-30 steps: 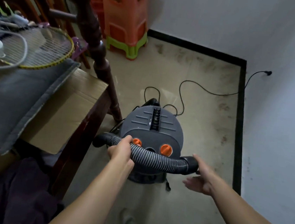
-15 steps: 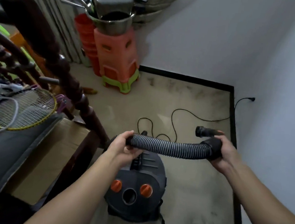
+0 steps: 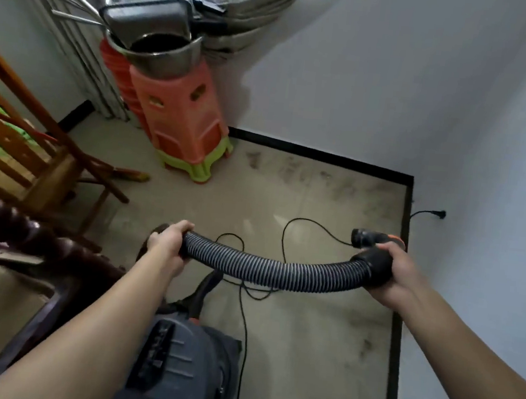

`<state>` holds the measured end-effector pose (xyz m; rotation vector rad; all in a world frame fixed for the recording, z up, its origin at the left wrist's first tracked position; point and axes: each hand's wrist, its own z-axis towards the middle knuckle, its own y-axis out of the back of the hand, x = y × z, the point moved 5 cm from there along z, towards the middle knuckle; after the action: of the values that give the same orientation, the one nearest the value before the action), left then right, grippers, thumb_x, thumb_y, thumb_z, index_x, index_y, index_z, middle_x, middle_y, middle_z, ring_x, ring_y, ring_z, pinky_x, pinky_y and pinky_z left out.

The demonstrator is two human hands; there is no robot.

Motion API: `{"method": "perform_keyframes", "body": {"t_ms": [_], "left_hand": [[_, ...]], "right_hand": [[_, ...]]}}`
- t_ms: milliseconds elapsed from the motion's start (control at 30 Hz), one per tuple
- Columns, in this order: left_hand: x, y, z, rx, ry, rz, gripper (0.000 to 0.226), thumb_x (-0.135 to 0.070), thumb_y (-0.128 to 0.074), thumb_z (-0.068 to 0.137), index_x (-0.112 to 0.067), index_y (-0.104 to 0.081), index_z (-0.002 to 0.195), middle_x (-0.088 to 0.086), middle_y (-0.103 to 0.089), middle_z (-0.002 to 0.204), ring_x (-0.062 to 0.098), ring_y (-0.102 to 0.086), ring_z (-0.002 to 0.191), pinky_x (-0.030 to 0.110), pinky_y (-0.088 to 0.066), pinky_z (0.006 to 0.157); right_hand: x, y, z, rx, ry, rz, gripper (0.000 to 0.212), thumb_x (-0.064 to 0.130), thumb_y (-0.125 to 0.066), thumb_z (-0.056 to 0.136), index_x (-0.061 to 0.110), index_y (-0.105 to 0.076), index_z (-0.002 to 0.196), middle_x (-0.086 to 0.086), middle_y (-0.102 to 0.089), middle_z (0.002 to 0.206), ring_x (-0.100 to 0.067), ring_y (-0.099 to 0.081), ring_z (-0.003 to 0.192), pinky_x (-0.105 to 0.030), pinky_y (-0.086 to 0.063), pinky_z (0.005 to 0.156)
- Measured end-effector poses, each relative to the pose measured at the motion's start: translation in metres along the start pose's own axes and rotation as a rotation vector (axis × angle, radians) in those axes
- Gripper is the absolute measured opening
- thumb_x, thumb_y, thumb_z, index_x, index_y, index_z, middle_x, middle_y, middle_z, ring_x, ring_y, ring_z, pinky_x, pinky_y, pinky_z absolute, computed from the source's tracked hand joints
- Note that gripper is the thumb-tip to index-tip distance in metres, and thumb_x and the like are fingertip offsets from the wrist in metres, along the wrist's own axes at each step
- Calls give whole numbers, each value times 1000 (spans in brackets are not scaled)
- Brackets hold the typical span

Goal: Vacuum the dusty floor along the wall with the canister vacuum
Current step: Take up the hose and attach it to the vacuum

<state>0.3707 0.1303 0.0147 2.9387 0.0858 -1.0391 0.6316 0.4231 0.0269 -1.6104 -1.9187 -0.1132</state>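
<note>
Both arms outstretched, left hand and right hand around hose.

Both hands hold the ribbed hose above the grey vacuum: left hand grips one end, right hand wraps the black cuff. Beyond the vacuum, its cord loops across the dusty floor.
</note>
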Motion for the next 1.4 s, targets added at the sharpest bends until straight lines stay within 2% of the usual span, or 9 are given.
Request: {"method": "perform_keyframes", "body": {"t_ms": [133, 267, 467, 633, 800, 967, 1100, 1233, 1400], "left_hand": [[-62, -49, 4, 64, -243, -24, 95, -3, -74, 74, -21, -22, 151, 19, -57, 120, 32, -65, 91, 40, -57, 65], [-110, -77, 19, 113, -358, 24, 97, -3, -75, 71, -26, -23, 150, 15, -56, 124, 34, -66, 93, 48, -57, 79], [-174, -120, 95, 137, -395, 83, 91, -1, -74, 71, -26, -31, 147, 15, -55, 124, 35, -66, 86, 45, -58, 74], [-197, -162, 174, -18, -221, 2, 79, -10, -76, 74, -10, -35, 141, 18, -57, 124, 32, -66, 93, 45, -57, 79], [-191, -198, 222, -250, 81, -190, 39, -7, -74, 75, 2, -57, 109, 17, -66, 105, 27, -65, 75, 38, -55, 67], [-190, -252, 275, -248, 197, -141, 44, -8, -76, 75, 1, -59, 115, 17, -67, 110, 30, -66, 89, 39, -56, 73], [-199, -300, 333, -233, 156, -134, 45, -21, -70, 86, -2, -53, 123, 18, -64, 105, 29, -64, 81, 39, -56, 65], [-186, -339, 398, -300, 64, 156, 53, -21, -35, 100, -15, -23, 151, 17, -61, 95, 30, -62, 75, 44, -55, 65], [-148, -369, 460, -181, -186, 1147, 91, -32, -62, 87, -25, 0, 153, 19, -50, 135, 36, -57, 108, 39, -48, 81]], "right_hand": [[26, -16, 35, -71, -114, -53, 26, 19, -65, 87, 4, -56, 106, -15, -63, 98, -30, -62, 86, -44, -52, 73], [39, -61, 65, -111, -186, -103, 34, 19, -67, 86, 2, -54, 113, -17, -61, 108, -32, -60, 107, -43, -49, 97], [63, -152, 140, 0, -285, -314, 9, 11, -55, 84, 4, -56, 88, -12, -59, 84, -28, -57, 79, -42, -48, 86], [113, -229, 218, 59, -269, -268, 4, 5, -52, 69, 8, -50, 67, -10, -55, 68, -24, -54, 65, -38, -48, 69], [155, -286, 279, 124, -243, -18, 10, 4, -49, 65, 11, -48, 59, -5, -52, 60, -21, -54, 60, -32, -48, 78], [192, -330, 359, 94, -200, -34, 12, 7, -52, 66, 14, -46, 59, 0, -52, 54, -18, -54, 54, -26, -49, 59], [203, -353, 448, -8, -274, -65, 24, 20, -62, 77, 19, -47, 59, 6, -51, 52, -14, -53, 46, -23, -49, 57], [209, -378, 541, -62, -329, -131, 23, 21, -62, 82, 17, -50, 64, 4, -53, 53, -15, -54, 53, -28, -48, 63], [215, -406, 648, -89, -271, -188, 30, 22, -51, 92, 17, -41, 63, 1, -41, 60, -15, -40, 53, -28, -37, 56]]}}
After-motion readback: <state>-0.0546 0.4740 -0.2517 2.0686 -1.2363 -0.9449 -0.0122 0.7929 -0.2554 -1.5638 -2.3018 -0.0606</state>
